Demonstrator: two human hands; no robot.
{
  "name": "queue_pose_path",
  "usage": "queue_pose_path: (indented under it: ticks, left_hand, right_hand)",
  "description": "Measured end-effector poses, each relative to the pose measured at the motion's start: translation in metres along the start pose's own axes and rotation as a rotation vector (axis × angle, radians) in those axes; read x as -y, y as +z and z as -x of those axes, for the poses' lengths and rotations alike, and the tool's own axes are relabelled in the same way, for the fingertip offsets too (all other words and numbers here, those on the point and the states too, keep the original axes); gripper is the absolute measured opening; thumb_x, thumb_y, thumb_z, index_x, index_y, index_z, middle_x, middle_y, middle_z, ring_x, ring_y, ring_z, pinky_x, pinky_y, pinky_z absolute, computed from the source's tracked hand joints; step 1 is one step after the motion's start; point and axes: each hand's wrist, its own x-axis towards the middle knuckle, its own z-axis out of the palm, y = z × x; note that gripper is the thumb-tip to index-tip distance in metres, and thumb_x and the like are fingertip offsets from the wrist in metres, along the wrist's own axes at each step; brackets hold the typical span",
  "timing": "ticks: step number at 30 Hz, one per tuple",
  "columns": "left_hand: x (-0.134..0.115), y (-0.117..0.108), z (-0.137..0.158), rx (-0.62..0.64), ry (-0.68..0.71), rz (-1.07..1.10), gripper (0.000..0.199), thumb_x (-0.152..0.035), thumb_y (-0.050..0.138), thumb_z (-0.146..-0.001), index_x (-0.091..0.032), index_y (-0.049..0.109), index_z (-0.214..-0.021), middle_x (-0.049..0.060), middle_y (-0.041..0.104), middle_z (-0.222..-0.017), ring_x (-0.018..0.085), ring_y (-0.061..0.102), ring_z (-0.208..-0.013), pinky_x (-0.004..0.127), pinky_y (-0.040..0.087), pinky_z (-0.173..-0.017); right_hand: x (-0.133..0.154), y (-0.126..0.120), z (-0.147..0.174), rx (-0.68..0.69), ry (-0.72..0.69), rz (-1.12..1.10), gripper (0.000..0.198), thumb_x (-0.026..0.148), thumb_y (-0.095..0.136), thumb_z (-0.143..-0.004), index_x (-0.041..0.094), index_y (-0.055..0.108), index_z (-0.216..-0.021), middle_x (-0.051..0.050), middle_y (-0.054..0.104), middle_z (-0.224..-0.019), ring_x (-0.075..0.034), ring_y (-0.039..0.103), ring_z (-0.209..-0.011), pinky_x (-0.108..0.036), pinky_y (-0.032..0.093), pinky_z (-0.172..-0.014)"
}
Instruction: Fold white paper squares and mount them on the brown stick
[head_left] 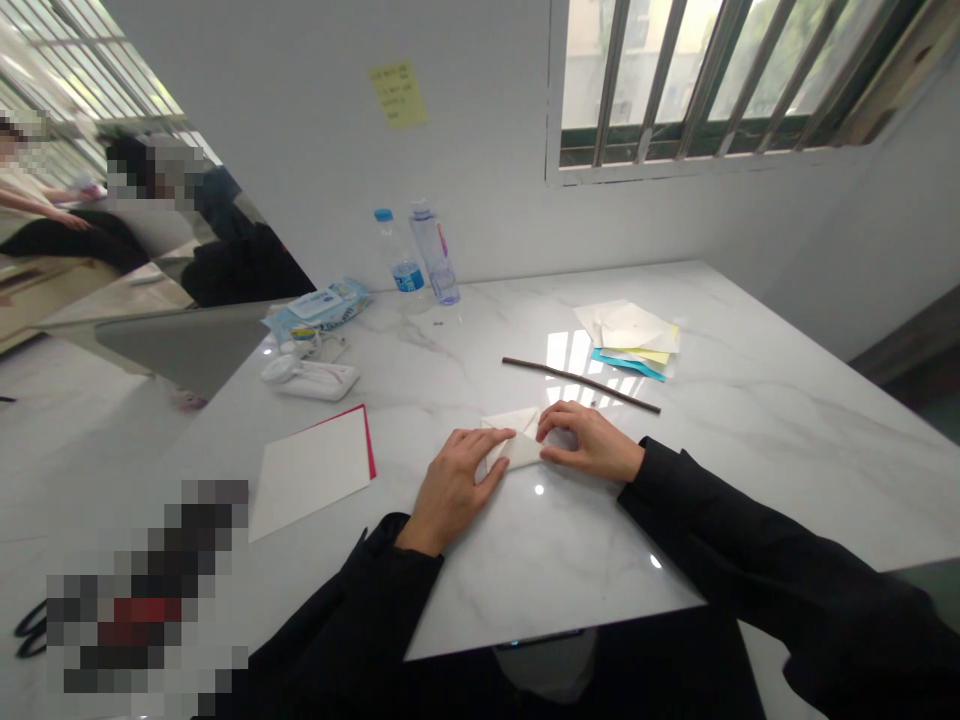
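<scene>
A small white folded paper lies on the table between my hands, with creased flaps meeting near its middle. My left hand holds its left side, index finger and thumb pressed on the paper a little apart. At the paper's right corner, my right hand has its fingers curled and its thumb and fingertips pinching the edge. What lies under the fingertips is partly hidden. Just beyond the paper, a thin dark brown stick rests slantwise on the table.
White and red sheets lie left; a pile of coloured paper lies back right. Two plastic bottles, one blue-capped and one clear, stand near the wall. A wipes pack and white device sit left. Two people are at far left.
</scene>
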Motion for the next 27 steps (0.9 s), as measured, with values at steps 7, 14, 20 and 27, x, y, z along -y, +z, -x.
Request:
queue_pose_path:
  ticks: [7, 14, 20, 27]
  left_hand:
    - [0.0, -0.002, 0.0, 0.028, -0.014, 0.026, 0.027, -0.027, 0.066, -0.103, -0.03, 0.07, -0.13, 0.0, 0.078, -0.124, 0.025, 0.065, -0.115, 0.046, 0.055, -0.103]
    - [0.001, 0.0, 0.0, 0.02, -0.027, 0.037, 0.025, -0.027, 0.066, -0.103, -0.03, 0.07, -0.128, 0.001, 0.078, -0.123, 0.025, 0.065, -0.116, 0.046, 0.054, -0.104]
    - [0.003, -0.002, 0.003, -0.035, -0.053, 0.055, 0.016, -0.027, 0.071, -0.097, -0.025, 0.066, -0.112, 0.005, 0.074, -0.118, 0.026, 0.066, -0.111, 0.045, 0.055, -0.1]
    - [0.011, -0.008, 0.013, 0.001, -0.071, 0.043, 0.012, -0.03, 0.078, -0.09, -0.025, 0.07, -0.097, 0.006, 0.07, -0.123, 0.028, 0.065, -0.119, 0.048, 0.054, -0.107]
  right_hand:
    - [0.003, 0.005, 0.001, -0.08, -0.086, 0.016, 0.04, 0.02, 0.079, -0.089, 0.026, 0.07, -0.127, -0.011, 0.064, -0.138, -0.027, 0.061, -0.127, -0.051, 0.05, -0.114]
    - [0.003, 0.015, -0.007, 0.007, -0.166, 0.029, 0.033, 0.022, 0.072, -0.098, 0.031, 0.073, -0.13, -0.005, 0.075, -0.134, -0.026, 0.062, -0.125, -0.051, 0.051, -0.113]
    - [0.004, 0.016, -0.009, 0.0, -0.183, 0.03, 0.029, 0.022, 0.07, -0.1, 0.028, 0.074, -0.128, -0.005, 0.077, -0.128, -0.025, 0.066, -0.119, -0.048, 0.052, -0.11]
    - [0.004, 0.016, -0.006, -0.024, -0.064, 0.013, 0.04, 0.025, 0.075, -0.097, 0.026, 0.07, -0.136, -0.011, 0.075, -0.124, -0.026, 0.066, -0.12, -0.048, 0.056, -0.105]
